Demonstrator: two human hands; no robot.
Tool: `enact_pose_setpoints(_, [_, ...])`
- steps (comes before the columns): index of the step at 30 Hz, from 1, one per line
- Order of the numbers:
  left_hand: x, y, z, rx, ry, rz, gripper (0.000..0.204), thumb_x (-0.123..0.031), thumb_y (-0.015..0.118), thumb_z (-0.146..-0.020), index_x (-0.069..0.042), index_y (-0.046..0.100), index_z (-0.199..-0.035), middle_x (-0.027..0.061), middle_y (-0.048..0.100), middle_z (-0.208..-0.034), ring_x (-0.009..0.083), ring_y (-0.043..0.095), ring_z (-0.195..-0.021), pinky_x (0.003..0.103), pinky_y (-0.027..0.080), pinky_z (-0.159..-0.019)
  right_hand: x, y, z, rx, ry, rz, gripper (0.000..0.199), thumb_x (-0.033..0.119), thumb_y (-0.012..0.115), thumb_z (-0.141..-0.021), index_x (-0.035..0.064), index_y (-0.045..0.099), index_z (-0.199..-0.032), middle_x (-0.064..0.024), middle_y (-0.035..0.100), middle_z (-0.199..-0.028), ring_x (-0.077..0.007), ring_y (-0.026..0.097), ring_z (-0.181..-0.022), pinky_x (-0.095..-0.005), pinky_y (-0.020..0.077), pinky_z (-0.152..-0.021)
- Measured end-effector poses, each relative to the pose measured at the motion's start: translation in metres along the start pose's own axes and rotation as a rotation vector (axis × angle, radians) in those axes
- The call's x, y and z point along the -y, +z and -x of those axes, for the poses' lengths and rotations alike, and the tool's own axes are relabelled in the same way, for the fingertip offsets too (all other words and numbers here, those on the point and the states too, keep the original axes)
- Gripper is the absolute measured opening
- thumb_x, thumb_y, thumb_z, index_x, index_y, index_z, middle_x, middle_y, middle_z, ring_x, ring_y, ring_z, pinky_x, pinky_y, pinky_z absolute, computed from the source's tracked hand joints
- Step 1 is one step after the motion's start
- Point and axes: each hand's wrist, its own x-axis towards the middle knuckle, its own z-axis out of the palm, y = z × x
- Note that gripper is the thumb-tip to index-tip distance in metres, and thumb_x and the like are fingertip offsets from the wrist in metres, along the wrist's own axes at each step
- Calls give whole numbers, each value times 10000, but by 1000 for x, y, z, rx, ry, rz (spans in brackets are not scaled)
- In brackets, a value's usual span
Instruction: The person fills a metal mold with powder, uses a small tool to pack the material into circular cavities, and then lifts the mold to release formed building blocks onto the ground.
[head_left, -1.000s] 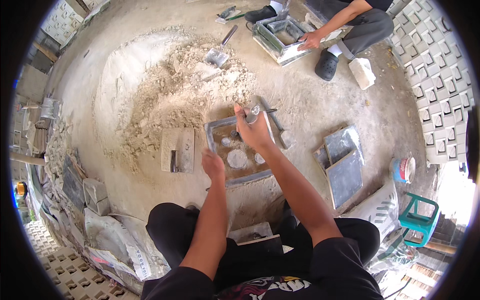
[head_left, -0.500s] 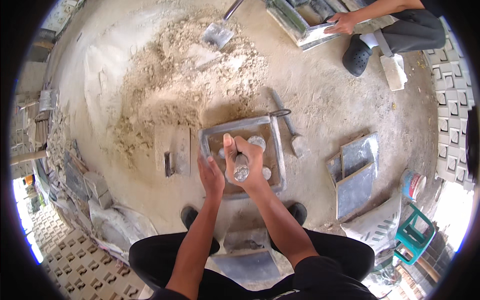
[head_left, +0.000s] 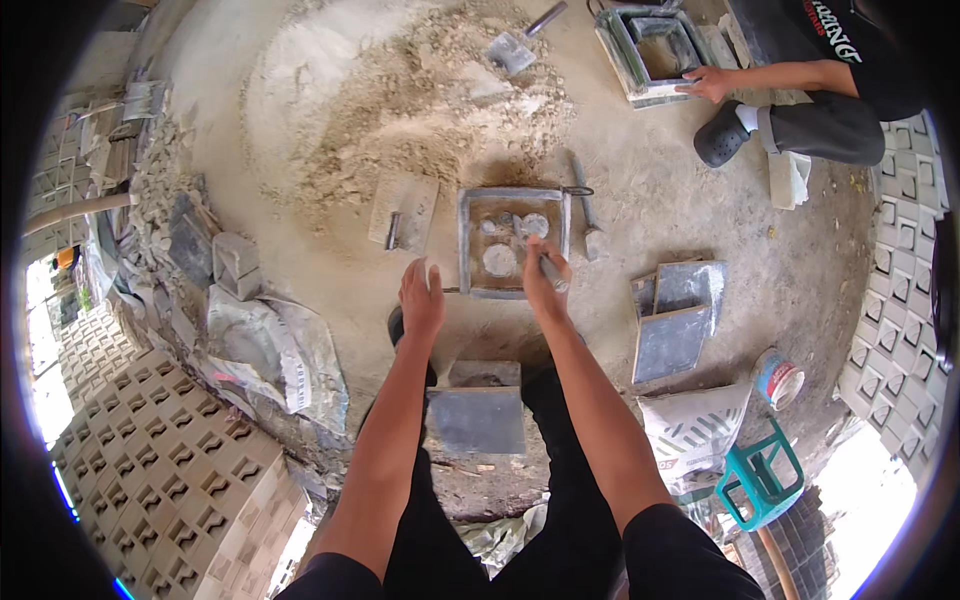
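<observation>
A square metal-looking mould frame [head_left: 465,245] lies on the ground in front of me, with brown sandy material and several pale round pieces [head_left: 500,261] inside. My right hand [head_left: 546,280] is wrapped round a short rod-like tool [head_left: 551,268] at the frame's near right part. The tool's far end points into the frame, partly hidden by my fingers. Just left of the frame's near corner, my left hand [head_left: 422,298] is held with fingers stretched out and nothing in it. A flat board with a handle [head_left: 415,205] lies left of the frame.
A long-handled tool [head_left: 586,205] lies along the frame's right side. Beyond is a sand heap [head_left: 420,110] with a shovel [head_left: 512,54]. A co-worker's hand [head_left: 708,83] touches another frame [head_left: 640,100]. Grey plates [head_left: 672,342], a sack [head_left: 690,425] and a green stool [head_left: 765,475] are at right.
My view has shifted, so the frame appears farther off. My left hand has come away from the frame's left side. The right hand's tool has tilted, its far end now pointing into the frame.
</observation>
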Motion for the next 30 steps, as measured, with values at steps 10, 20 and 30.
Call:
enact_pose_setpoints(10, [-8, -215, 33, -44, 22, 98, 324, -270, 509, -944, 1, 627, -1076, 210, 625, -1069, 371, 586, -1021, 421, 458, -893, 128, 6, 95, -119, -239, 172, 165, 143, 580, -914, 4, 557, -828, -158, 573, -739, -302, 558, -682, -372, 437, -632])
enact_pose_setpoints(20, [-15, -249, -8, 830, -480, 758, 636, -570, 319, -964, -41, 596, -1183, 107, 639, -1156, 225, 589, -1077, 398, 437, -897, 269, 66, 179, 145, -384, 405, 115, 104, 604, -887, 4, 551, -869, -176, 540, -768, -338, 542, -689, -398, 442, -651])
enact_pose_setpoints(30, [18, -385, -98, 1200, -764, 1314, 521, -475, 311, -996, -48, 471, -1248, 161, 609, -1124, 249, 602, -1032, 435, 459, -913, 343, 246, 247, 456, -452, 502, 242, 78, 671, -807, 75, 539, -1010, -160, 529, -958, -369, 556, -864, -455, 448, -730])
